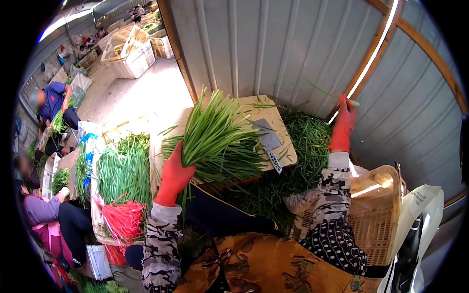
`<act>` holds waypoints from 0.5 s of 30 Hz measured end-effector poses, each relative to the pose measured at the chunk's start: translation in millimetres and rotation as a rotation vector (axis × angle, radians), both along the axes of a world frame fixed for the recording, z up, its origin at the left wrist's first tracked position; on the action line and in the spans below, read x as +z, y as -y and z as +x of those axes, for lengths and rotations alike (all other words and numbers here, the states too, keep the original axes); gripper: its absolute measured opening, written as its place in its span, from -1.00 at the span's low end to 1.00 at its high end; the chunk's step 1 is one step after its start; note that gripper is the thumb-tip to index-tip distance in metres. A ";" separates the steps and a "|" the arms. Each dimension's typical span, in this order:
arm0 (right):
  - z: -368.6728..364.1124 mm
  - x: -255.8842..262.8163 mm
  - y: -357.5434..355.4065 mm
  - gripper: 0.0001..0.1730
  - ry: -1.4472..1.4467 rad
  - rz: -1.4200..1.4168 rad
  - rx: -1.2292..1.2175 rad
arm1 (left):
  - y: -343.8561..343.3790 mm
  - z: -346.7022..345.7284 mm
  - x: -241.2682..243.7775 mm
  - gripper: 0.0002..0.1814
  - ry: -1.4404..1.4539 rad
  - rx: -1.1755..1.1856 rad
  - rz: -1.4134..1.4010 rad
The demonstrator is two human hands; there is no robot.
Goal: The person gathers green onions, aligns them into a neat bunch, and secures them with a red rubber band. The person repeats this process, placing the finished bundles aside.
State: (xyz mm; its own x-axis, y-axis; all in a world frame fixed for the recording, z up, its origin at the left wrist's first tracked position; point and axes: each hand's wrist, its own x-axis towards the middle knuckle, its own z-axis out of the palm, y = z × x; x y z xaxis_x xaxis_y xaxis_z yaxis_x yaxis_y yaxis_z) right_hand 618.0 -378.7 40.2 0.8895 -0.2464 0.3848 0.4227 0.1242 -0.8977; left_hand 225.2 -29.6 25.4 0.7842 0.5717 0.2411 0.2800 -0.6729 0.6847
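My left hand (176, 175), in a red rubber glove, grips a bunch of long green garlic chives (210, 128), its pale cut ends pointing up and away. Beneath that bunch, more chives (234, 157) lie on a wooden board (287, 146). A cleaver (268, 135) with a patterned handle rests flat on the board, its handle towards me. My right hand (343, 124), gloved in red too, is raised near the metal wall at the right. Its fingers pinch a single green stalk (322, 89) with a pale end.
Loose chive scraps (307, 143) are heaped beside the board. A crate of chives (122, 172) with red ties (122, 219) stands left; an orange-tinted plastic crate (377, 219) is at right. Corrugated wall (274, 47) rises ahead. Two people (55, 99) (47, 216) sit at left.
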 end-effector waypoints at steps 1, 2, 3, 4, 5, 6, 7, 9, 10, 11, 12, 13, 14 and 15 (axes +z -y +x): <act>12.3 -13.7 20.3 -0.45 -0.017 -0.252 -0.210 | -0.2 3.7 0.4 -0.18 0.006 -0.015 -0.018; 15.9 -29.8 29.6 -0.39 -0.114 -0.434 -0.157 | 2.3 7.1 6.6 -0.18 0.006 -0.027 -0.185; 10.8 -45.5 36.7 -0.32 -0.213 -0.614 -0.098 | 6.5 9.2 14.4 -0.17 0.004 -0.037 -0.350; -18.6 -50.5 15.7 -0.31 -0.238 -0.649 0.144 | 8.7 7.6 20.3 -0.16 0.000 -0.034 -0.510; -45.5 -56.4 -1.8 -0.35 -0.238 -0.600 0.387 | 11.0 10.7 22.2 -0.16 0.031 -0.066 -0.560; -75.2 -65.1 -26.8 -0.38 -0.239 -0.480 0.665 | 13.4 14.5 23.9 -0.16 0.061 -0.100 -0.609; -105.0 -69.8 -49.2 -0.40 -0.230 -0.379 0.861 | 15.8 18.9 22.6 -0.15 0.087 -0.140 -0.663; -166.5 -35.0 -97.9 -0.39 -0.174 -0.327 0.919 | 14.9 22.3 13.8 -0.17 0.084 -0.121 -0.461; -186.0 -16.7 -113.1 -0.44 -0.071 -0.391 0.737 | 13.3 22.4 11.8 -0.17 0.079 -0.110 -0.354; -197.7 1.0 -122.0 -0.46 0.141 -0.424 0.565 | 15.2 20.1 16.4 -0.18 0.056 -0.066 -0.288; -203.0 19.7 -128.1 -0.48 0.344 -0.461 0.379 | 22.2 19.1 23.1 -0.19 0.034 -0.029 -0.229; -204.3 35.6 -135.1 -0.50 0.549 -0.489 0.194 | 27.2 17.0 29.8 -0.21 0.017 0.014 -0.167; -204.1 46.8 -142.7 -0.53 0.583 -0.500 0.152 | 28.8 14.6 32.7 -0.21 0.019 0.035 -0.128; -201.9 57.5 -146.5 -0.56 0.618 -0.519 0.101 | 31.7 14.7 34.5 -0.22 0.023 0.045 -0.094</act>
